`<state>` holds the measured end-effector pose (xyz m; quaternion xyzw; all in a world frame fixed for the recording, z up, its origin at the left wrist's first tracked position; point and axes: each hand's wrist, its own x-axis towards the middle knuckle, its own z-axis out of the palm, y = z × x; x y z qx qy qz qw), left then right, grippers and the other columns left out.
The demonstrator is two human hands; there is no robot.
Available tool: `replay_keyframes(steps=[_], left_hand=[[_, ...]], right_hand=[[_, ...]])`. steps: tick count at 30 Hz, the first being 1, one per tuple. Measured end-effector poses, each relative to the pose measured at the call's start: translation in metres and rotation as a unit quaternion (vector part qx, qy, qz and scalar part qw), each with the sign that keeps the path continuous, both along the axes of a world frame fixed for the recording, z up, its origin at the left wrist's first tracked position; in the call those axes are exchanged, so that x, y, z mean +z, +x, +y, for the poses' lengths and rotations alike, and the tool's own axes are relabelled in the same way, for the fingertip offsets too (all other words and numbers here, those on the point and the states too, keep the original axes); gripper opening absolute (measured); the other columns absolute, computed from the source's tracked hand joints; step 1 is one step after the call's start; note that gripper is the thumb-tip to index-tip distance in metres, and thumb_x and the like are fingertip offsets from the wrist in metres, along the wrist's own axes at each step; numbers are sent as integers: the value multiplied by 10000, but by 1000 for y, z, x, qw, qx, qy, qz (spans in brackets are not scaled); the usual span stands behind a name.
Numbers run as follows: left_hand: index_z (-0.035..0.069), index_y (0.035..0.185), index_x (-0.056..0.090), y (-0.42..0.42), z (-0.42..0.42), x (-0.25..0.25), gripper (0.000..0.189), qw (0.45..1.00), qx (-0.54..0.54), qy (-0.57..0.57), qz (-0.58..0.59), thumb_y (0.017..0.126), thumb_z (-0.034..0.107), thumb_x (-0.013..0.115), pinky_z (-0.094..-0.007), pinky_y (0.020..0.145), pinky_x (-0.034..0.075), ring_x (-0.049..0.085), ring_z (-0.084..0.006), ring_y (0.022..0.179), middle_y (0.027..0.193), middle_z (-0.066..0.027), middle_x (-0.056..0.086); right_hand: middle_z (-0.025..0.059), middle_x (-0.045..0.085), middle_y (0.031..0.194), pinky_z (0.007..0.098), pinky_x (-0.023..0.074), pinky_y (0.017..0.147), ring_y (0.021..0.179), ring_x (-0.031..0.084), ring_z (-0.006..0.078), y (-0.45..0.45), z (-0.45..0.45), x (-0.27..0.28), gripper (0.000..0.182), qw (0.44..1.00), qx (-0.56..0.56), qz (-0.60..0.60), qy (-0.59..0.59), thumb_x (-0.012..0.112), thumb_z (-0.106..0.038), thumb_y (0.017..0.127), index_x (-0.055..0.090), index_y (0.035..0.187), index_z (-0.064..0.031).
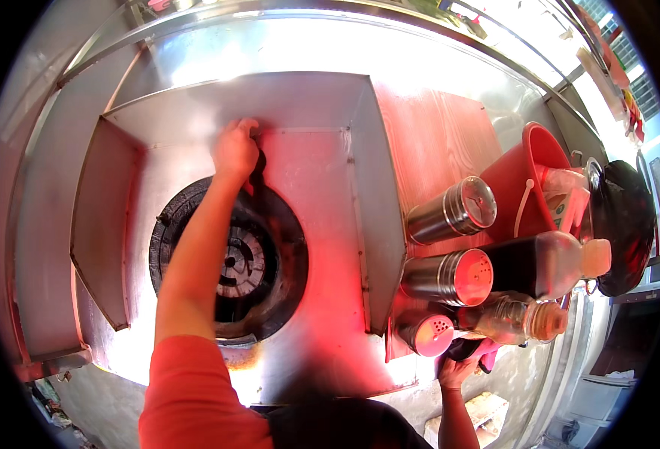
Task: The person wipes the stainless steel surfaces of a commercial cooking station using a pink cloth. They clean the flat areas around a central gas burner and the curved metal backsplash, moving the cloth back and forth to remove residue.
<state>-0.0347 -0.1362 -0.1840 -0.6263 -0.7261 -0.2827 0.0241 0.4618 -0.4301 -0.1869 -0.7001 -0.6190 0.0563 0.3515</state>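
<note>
My left arm stretches over a round black gas burner (293,264) set in a steel stovetop (330,247). At the far end, my left hand (237,147) is curled close to the back panel of a steel splash guard (302,101). A dark shape shows beside its fingers; whether it is a held thing or a shadow is unclear. Low on the right, my right hand (458,371) grips a pink and black item (488,354), possibly cloth, below a steel shaker with a perforated lid (434,335). The shaker and bottles partly hide that item.
Steel shakers (448,278) stand right of the guard, beside a bottle of dark liquid (532,264) and a smaller bottle (512,319). Behind them are a red bucket (507,179) holding packets and a black plastic bag (624,224). The guard's right panel (383,224) separates them from the burner.
</note>
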Motion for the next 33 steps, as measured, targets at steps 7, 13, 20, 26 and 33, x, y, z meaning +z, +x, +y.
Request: replay_keyframes(steps=[7, 13, 20, 26, 33], left_hand=[[138, 923, 668, 122, 7, -9, 213, 966, -204, -70, -146, 734, 81, 589, -400, 746, 494, 622, -314, 850, 887, -121, 658], [-3, 1026, 592, 59, -12, 44, 244, 889, 41, 180, -419, 796, 38, 518, -294, 653, 498, 597, -159, 709, 802, -99, 634], [75, 891, 664, 52, 38, -26, 179, 951, 70, 247, -171, 724, 65, 599, -370, 827, 476, 602, -292, 920, 950, -106, 653], [95, 955, 655, 76, 33, 19, 226, 971, -158, 25, -179, 747, 57, 574, -381, 850, 475, 598, -325, 937, 979, -137, 644], [81, 1084, 615, 88, 36, -26, 347, 975, -177, 72, -113, 738, 85, 608, -389, 891, 451, 556, -330, 1006, 1118, -128, 609]], right_hand=[[104, 589, 754, 363, 398, 750, 742, 549, 266, 7, -2, -11, 346, 999, -17, -7, 39, 565, -375, 804, 611, 760, -35], [144, 585, 785, 416, 406, 758, 785, 556, 339, 23, -16, -22, 369, 999, -14, -17, 32, 556, -415, 789, 619, 770, -52], [147, 607, 825, 414, 394, 792, 820, 558, 339, 11, -9, -15, 389, 999, -13, 50, -3, 544, -425, 801, 642, 798, -48], [114, 622, 781, 382, 412, 773, 758, 576, 287, 7, -8, -8, 382, 999, -25, 41, 7, 545, -417, 811, 635, 741, -53], [77, 598, 715, 366, 409, 692, 668, 550, 268, 0, -1, 6, 354, 999, 10, -27, 42, 536, -394, 826, 598, 683, -77]])
